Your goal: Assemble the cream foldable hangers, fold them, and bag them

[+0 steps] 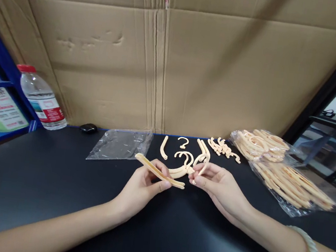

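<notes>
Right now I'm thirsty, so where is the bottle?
In the head view, the bottle stands at the back left of the table, left of the small black object.

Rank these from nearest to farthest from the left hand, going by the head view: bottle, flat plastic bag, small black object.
1. Flat plastic bag: on the black table, just beyond the left hand and to its left.
2. Small black object: farther left, past the bag.
3. Bottle: farthest left, beside the blue frame.

Workshop bench (loose parts, bagged parts)
</notes>
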A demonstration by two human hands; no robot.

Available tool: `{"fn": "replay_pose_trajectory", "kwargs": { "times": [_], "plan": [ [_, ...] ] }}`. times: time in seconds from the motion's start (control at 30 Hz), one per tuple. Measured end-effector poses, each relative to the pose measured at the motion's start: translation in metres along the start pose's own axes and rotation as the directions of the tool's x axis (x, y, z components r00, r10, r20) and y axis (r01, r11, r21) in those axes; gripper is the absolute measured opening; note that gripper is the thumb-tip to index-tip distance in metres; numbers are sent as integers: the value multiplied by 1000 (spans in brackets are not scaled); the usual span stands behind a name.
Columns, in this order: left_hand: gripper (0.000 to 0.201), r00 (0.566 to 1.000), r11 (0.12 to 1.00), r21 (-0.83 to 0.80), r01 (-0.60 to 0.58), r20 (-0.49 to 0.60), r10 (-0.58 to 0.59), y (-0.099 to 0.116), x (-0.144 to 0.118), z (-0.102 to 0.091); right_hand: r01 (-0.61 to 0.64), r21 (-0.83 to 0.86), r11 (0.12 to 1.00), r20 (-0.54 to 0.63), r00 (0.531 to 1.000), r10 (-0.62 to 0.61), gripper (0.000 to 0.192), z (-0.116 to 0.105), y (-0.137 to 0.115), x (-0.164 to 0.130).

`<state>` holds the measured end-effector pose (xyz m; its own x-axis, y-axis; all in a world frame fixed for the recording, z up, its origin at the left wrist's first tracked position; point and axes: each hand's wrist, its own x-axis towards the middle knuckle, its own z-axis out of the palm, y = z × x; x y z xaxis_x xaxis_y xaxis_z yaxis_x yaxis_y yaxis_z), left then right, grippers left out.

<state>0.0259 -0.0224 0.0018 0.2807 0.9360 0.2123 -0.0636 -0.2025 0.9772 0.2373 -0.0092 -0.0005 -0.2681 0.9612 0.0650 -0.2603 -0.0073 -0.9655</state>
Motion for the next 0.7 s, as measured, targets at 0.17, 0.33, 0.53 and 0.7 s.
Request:
{"fn": "replay_pose_trajectory", "kwargs": {
  "times": [0.17,0.33,0.53,0.7],
  "plan": [
    [21,1000,998,61,-10,28,9,0,-1,0,-3,-29,1000,22,1000,4,20,2,0,-2],
    [15,995,980,173,-100,34,95,0,-3,1,-40,-37,999,95,995,43,19,5,-1,-5],
    [9,974,914,337,-226,72,215,3,-5,1,-123,-66,990,128,983,131,25,8,-1,-6],
    [7,974,909,351,-227,89,209,5,-5,1,-124,-96,988,134,982,136,27,9,0,-7]
  ]
}}
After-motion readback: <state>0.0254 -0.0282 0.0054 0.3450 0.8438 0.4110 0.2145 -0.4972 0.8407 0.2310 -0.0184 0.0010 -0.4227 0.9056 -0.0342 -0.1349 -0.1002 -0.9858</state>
